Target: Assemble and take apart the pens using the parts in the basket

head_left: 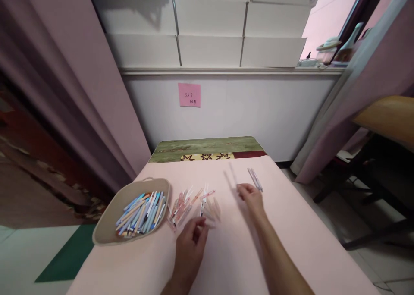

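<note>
My right hand (250,196) is closed in a pinch on a thin, see-through pen (231,172), smeared by motion and tilted up and away above the table. My left hand (192,239) has its fingers curled together at the near right edge of a loose pile of clear and pinkish pens (183,205). Blurred clear pens (212,209) fan out beside its fingertips, and it seems to grip one; the exact hold is hidden. Beyond my right hand, a small group of clear pens (255,179) lies side by side.
A beige basket (105,219) full of blue, white and orange pens stands at the left table edge. Pale pink cloth (291,243) covers the table (207,145), whose green end meets the wall. A pink note (189,95) is stuck there. A dark chair (381,157) stands at right.
</note>
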{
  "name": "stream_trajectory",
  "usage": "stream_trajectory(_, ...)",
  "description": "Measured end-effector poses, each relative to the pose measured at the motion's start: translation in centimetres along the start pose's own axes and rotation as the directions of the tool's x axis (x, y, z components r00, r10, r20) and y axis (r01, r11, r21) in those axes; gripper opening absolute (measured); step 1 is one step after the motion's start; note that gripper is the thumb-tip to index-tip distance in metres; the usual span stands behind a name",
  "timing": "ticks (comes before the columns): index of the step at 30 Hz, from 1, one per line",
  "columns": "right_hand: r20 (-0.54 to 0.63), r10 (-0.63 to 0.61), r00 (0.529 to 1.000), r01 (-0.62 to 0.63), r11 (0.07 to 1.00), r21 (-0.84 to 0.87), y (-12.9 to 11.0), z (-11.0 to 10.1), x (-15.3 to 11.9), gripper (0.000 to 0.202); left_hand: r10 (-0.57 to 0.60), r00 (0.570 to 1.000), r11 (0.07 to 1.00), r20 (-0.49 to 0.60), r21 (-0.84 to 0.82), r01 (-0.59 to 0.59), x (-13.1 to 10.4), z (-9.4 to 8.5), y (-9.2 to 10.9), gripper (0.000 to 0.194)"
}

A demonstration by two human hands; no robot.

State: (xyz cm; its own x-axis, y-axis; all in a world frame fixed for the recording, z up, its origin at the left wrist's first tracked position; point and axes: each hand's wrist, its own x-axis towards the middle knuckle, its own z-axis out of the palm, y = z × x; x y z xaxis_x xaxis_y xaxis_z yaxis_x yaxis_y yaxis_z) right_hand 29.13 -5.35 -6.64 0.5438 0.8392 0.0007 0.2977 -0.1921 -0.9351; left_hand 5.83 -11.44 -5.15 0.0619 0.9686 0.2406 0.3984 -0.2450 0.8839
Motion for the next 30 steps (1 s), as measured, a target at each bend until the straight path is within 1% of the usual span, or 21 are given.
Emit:
stream_trajectory(1, -0.065, 0.029, 0.997, -0.031, 0.999, -0.041, 0.6, -1.8, 1.5, 0.041, 0.071, 0.996, 0.996, 0.049, 0.055, -0.074, -1.2, -0.5, -0.5, 0.018)
stream_trajectory(3, -0.183, 0.085, 0.979, -0.112, 0.983, -0.146, 1.7, -5.1, 4.0, 0.038, 0.163, 0.983, 0.978, 0.084, 0.115, -0.172, -3.1, -1.3, -1.7, 0.013)
stream_trajectory(5, -0.273, 0.127, 0.954, -0.195, 0.951, -0.239, 2.8, -7.4, 5.8, 0.033, 0.196, 0.976, 0.967, 0.097, 0.144, -0.208, -4.2, -1.9, -3.0, 0.011)
stream_trajectory(6, -0.301, 0.14, 0.943, -0.227, 0.934, -0.275, 3.3, -8.0, 6.4, 0.03, 0.202, 0.975, 0.964, 0.097, 0.153, -0.215, -4.4, -2.0, -3.4, 0.011)
stream_trajectory(8, -0.33, 0.155, 0.931, -0.268, 0.905, -0.33, 4.0, -8.4, 7.1, 0.028, 0.204, 0.975, 0.961, 0.091, 0.171, -0.217, -4.5, -2.0, -4.0, 0.01)
stream_trajectory(10, -0.332, 0.154, 0.931, -0.278, 0.887, -0.368, 4.7, -8.1, 7.4, 0.029, 0.198, 0.975, 0.959, 0.096, 0.187, -0.213, -4.4, -1.9, -4.1, 0.011)
stream_trajectory(14, -0.327, 0.12, 0.937, -0.255, 0.877, -0.408, 5.7, -7.0, 7.2, 0.032, 0.159, 0.975, 0.956, 0.154, 0.221, -0.191, -4.5, -1.8, -3.8, 0.012)
stream_trajectory(18, -0.338, 0.064, 0.939, -0.206, 0.891, -0.405, 6.2, -7.2, 6.9, 0.033, 0.114, 0.977, 0.956, 0.179, 0.246, -0.157, -4.7, -1.8, -3.3, 0.013)
stream_trajectory(20, -0.366, 0.043, 0.93, -0.192, 0.903, -0.383, 6.0, -7.2, 6.5, 0.036, 0.108, 0.978, 0.959, 0.18, 0.241, -0.15, -4.8, -1.8, -3.1, 0.013)
stream_trajectory(22, -0.407, 0.014, 0.913, -0.172, 0.919, -0.356, 5.3, -6.7, 5.8, 0.042, 0.11, 0.978, 0.962, 0.176, 0.228, -0.149, -4.9, -1.8, -3.0, 0.013)
stream_trajectory(23, -0.42, -0.013, 0.907, -0.137, 0.936, -0.324, 4.8, -6.0, 5.2, 0.044, 0.111, 0.978, 0.964, 0.176, 0.221, -0.15, -4.9, -1.8, -3.0, 0.013)
stream_trajectory(24, -0.419, -0.042, 0.907, -0.091, 0.952, -0.294, 4.1, -5.0, 4.4, 0.046, 0.112, 0.978, 0.964, 0.175, 0.219, -0.15, -5.0, -1.7, -3.0, 0.013)
stream_trajectory(25, -0.409, -0.092, 0.908, 0.008, 0.979, -0.203, 3.3, -3.8, 3.4, 0.046, 0.113, 0.979, 0.964, 0.171, 0.221, -0.15, -5.0, -1.6, -3.0, 0.014)
stream_trajectory(26, -0.354, -0.125, 0.927, 0.093, 0.99, -0.104, 2.4, -2.4, 2.3, 0.046, 0.113, 0.98, 0.963, 0.165, 0.225, -0.149, -5.1, -1.6, -3.0, 0.014)
stream_trajectory(27, -0.275, -0.148, 0.95, 0.152, 0.988, -0.009, 1.6, -0.8, 1.1, 0.045, 0.113, 0.981, 0.962, 0.156, 0.232, -0.147, -5.1, -1.6, -3.0, 0.014)
stream_trajectory(28, -0.189, -0.166, 0.968, 0.183, 0.98, 0.077, 0.9, 0.7, -0.2, 0.043, 0.109, 0.984, 0.961, 0.14, 0.239, -0.14, -5.1, -1.6, -3.0, 0.013)
stream_trajectory(30, -0.055, -0.189, 0.981, 0.196, 0.963, 0.188, 0.0, 3.4, -2.4, 0.04, 0.095, 0.99, 0.959, 0.105, 0.256, -0.119, -5.0, -1.8, -3.1, 0.012)
